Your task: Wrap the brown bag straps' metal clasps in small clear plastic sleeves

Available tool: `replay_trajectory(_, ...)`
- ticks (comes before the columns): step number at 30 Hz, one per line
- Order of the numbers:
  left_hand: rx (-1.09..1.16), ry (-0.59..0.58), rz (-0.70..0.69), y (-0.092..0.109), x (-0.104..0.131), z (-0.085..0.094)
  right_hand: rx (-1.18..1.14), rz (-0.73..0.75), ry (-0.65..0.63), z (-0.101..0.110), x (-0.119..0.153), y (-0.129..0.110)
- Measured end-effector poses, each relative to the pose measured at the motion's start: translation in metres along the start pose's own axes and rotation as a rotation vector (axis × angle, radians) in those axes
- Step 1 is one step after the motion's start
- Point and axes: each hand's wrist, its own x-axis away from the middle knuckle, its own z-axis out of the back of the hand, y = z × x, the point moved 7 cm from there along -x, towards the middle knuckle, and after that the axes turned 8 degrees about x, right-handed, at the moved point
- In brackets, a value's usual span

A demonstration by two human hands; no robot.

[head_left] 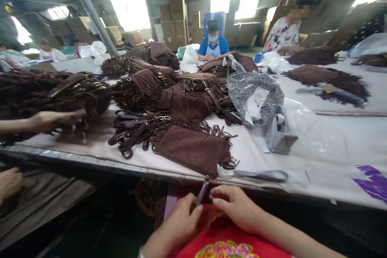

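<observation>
A dark brown fringed suede pouch (190, 149) lies flat at the table's front edge, its fringe toward the right. From its near corner a zip pull (203, 191) hangs over the edge, looking partly wrapped in something pale. My left hand (183, 217) pinches the lower end of this pull between thumb and fingers. Close beside it, my right hand (237, 207) has curled fingers with a gap to the thumb, and nothing shows in it. A wrapped grey-brown strap (263, 175) rests on the table just right of the pouch.
Dark wrist straps (133, 129) and heaped fringed pouches (145, 84) lie beyond. A grey tape dispenser (281, 135), a speckled bundle (255, 92) and clear plastic (317, 129) sit to the right. A co-worker's hand (51, 121) reaches in from the left. Other people sit across the table.
</observation>
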Motion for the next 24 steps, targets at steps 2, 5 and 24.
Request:
replay_trajectory(2,0.060,0.124,0.023,0.006,-0.005,0.021,0.330,0.106,0.230,0.036,0.011,-0.009)
replay_trajectory(5,0.504,0.256,0.176,0.007,-0.019,0.033,0.723,0.213,0.496,0.077,0.022,-0.015)
replay_trajectory(24,1.208,0.360,0.377,0.049,-0.080,0.009,-0.029,-0.026,0.089,0.064,0.017,0.010)
